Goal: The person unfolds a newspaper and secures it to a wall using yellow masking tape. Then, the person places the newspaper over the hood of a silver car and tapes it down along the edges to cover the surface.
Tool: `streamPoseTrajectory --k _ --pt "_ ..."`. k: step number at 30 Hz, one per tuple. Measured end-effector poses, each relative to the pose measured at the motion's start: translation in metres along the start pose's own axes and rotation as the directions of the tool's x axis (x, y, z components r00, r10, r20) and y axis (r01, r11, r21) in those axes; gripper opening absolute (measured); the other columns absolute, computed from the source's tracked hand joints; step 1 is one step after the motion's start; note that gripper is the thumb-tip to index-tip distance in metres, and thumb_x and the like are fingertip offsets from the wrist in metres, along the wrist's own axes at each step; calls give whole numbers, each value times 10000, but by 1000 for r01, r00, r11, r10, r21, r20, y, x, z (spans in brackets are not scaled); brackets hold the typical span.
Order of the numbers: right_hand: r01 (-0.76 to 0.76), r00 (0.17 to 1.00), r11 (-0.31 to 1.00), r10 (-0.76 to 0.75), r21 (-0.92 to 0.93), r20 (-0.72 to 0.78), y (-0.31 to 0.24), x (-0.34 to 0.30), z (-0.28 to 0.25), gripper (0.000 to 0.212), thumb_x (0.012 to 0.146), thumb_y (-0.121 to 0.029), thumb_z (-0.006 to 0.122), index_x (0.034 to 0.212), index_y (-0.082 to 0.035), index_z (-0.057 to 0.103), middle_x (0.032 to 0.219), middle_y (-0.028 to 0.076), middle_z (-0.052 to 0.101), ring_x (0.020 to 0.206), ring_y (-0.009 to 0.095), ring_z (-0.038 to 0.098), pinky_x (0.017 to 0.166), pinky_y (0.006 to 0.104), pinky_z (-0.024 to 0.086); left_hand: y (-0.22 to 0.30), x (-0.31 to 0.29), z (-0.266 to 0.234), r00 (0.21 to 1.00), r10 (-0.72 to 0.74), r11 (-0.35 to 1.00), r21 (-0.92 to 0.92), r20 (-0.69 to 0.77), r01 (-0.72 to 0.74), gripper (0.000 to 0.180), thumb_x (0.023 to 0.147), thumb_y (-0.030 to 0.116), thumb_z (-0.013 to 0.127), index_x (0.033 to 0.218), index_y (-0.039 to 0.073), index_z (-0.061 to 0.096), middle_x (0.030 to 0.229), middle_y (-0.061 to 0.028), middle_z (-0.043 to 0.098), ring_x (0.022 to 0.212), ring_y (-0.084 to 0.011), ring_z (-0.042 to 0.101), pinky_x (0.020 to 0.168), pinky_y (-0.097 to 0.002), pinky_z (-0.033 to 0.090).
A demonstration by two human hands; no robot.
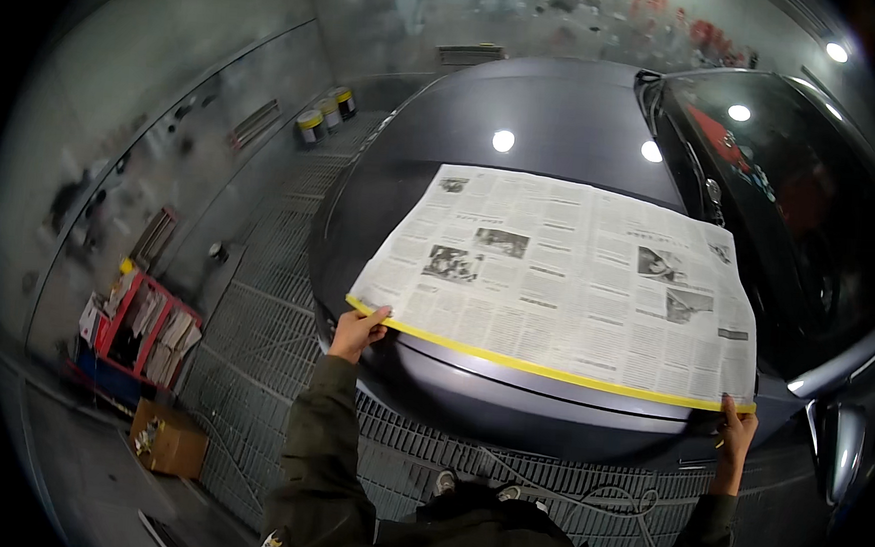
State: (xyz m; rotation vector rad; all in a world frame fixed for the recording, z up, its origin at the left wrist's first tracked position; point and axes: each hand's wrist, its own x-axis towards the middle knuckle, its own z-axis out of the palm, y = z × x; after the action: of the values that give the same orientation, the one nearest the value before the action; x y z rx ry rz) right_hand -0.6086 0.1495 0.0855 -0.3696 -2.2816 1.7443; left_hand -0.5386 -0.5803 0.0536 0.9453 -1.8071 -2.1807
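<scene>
A wide newspaper sheet [547,280] lies spread over the grey car hood [538,109]. Along its near edge runs a strip of yellow masking tape [532,364]. My left hand [358,333] pinches the taped corner at the left, thumb on top of the paper. At the right end of the same edge, my right hand [736,430] grips the other corner, its thumb up on the tape and its remaining fingers below. Between the two hands the taped edge is stretched out along the near side of the hood, above the fender [510,403].
Several cans with yellow bands [311,125] stand by the left wall. A red rack [144,326] holding papers and a cardboard box [169,440] are at the lower left. A hose [594,499] crosses the floor grating near my feet. The side mirror [843,449] juts out at right.
</scene>
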Motion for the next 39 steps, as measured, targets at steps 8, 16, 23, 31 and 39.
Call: streamPoseTrajectory --k 8,16,23,31,39 --pt "0 999 1000 0 2 37 20 8 -6 267 937 -280 717 934 -24 644 673 -13 579 497 61 471 444 231 352 -7 4 -7 1000 15 983 183 27 -19 284 859 219 803 1007 -1 699 804 -24 667 655 -86 600 624 -235 522" --pt "-25 1000 995 24 98 17 14 -25 20 231 956 -238 694 865 -31 650 693 -21 590 538 58 503 484 227 367 -21 16 -15 995 89 996 2 -44 -89 252 856 145 794 1019 -27 707 870 -38 700 682 -75 610 614 -215 509" --pt "-116 962 978 66 -176 -266 27 -15 -8 333 896 -289 758 755 -7 649 647 -1 592 568 94 522 499 302 407 -20 26 -16 959 61 976 184 277 -115 132 854 108 762 823 8 682 676 -29 617 538 -77 490 511 -235 341" --pt "-93 987 992 104 90 -121 -11 -19 7 274 914 -215 744 947 54 707 831 56 704 691 116 618 633 267 483 -26 19 -26 993 73 939 328 90 -98 197 840 140 794 944 7 692 767 -29 684 609 -85 601 543 -211 470" --pt "-73 997 979 65 193 44 -2 -2 -4 311 899 -246 760 986 46 698 818 67 700 686 117 614 626 272 486 -37 17 -31 993 76 958 270 89 -98 180 836 91 787 959 17 680 796 -16 668 629 -90 586 556 -228 455"
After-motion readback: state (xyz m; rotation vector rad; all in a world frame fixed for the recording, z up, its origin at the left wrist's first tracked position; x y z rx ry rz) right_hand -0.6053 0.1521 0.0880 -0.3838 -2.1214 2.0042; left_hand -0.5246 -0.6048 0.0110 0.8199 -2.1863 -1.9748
